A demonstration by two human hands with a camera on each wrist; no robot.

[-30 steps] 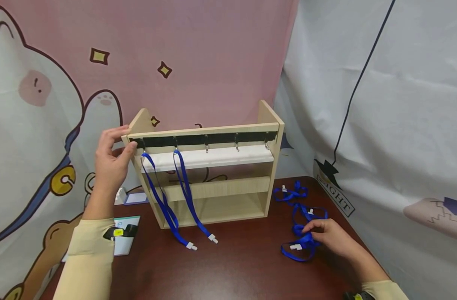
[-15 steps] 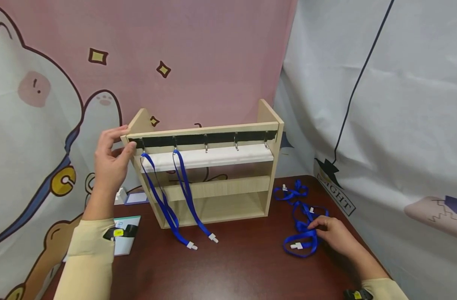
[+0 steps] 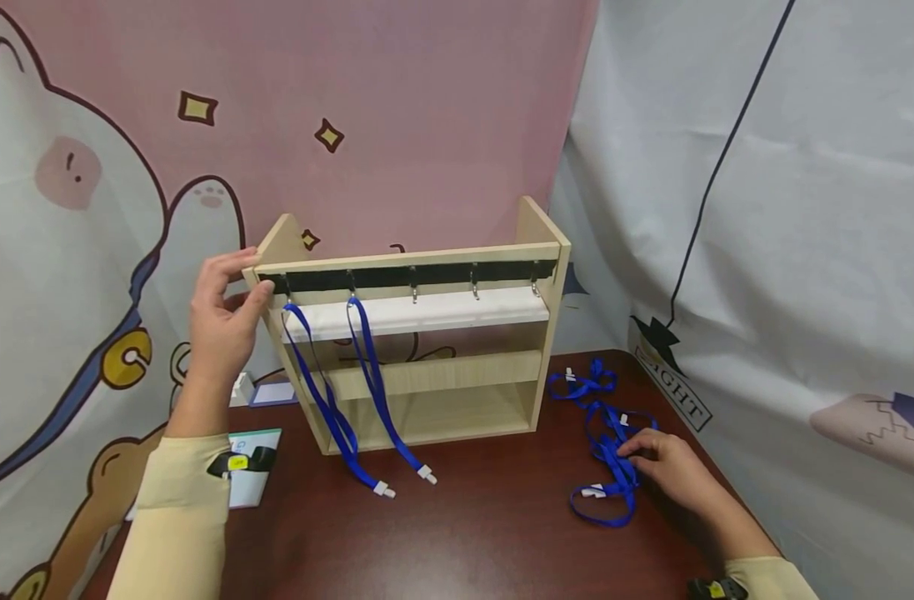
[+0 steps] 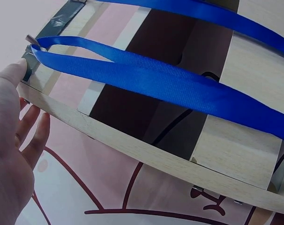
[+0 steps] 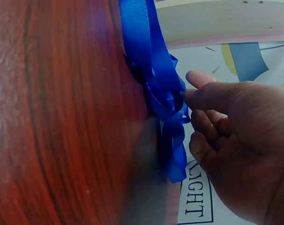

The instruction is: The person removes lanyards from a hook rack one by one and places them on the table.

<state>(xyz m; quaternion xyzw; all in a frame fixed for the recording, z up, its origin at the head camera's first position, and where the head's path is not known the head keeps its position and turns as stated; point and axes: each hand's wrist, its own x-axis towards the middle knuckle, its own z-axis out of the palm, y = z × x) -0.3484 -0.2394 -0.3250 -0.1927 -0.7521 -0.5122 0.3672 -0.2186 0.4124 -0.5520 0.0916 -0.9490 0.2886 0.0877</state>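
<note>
My left hand [image 3: 224, 321] grips the upper left corner of a light wooden rack [image 3: 434, 377], thumb on the front and fingers round the side. Two blue lanyards hang from the rack's two leftmost hooks; the outer lanyard [image 4: 146, 82] shows close up in the left wrist view. On the table at right, my right hand [image 3: 674, 467] pinches a bunched blue lanyard [image 3: 623, 477] with thumb and fingertips. Its white clip [image 3: 593, 492] lies toward the left, by the open loop. In the right wrist view, the thumb tip meets folds of the blue strap [image 5: 163, 70].
More blue lanyards [image 3: 602, 382] lie tangled behind the right hand, beside the rack. Metal hooks [image 3: 475, 287] without lanyards line the rack's right part. A white-and-teal booklet or box [image 3: 248, 492] lies under the left forearm. A grey cloth wall borders the table at right.
My right hand has shifted slightly right and away from me; the bunched lanyard under it has spread out and its front loop changed shape. The left hand stays on the rack.
</note>
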